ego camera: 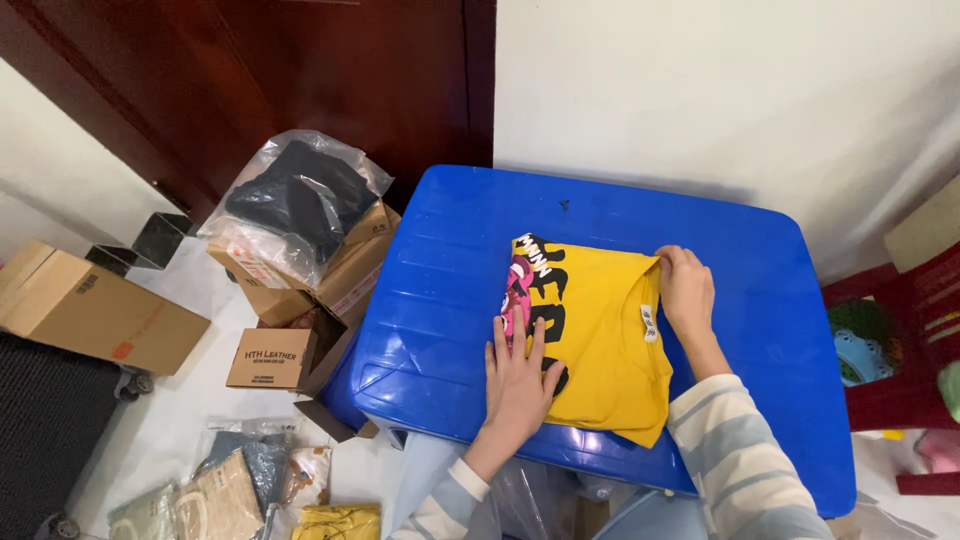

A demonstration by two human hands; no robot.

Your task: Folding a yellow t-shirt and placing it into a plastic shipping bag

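The left hand [517,385] lies flat, fingers spread, its grip released, pressing the near left edge of a folded yellow shirt [600,340] on the blue table [440,290]. Across the shirt from it, the right hand [686,288] pinches the far corner, grip clenched on the cloth. Beyond the left hand's side, off the table, stand cardboard boxes [290,300].

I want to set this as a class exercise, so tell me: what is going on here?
A person in a striped top is handling a folded yellow T-shirt on a blue plastic table. The left hand lies flat on the shirt's near-left corner, over the print. The right hand pinches the shirt's far-right edge by the collar. Cardboard boxes and a bagged dark garment sit on the floor beside the table.
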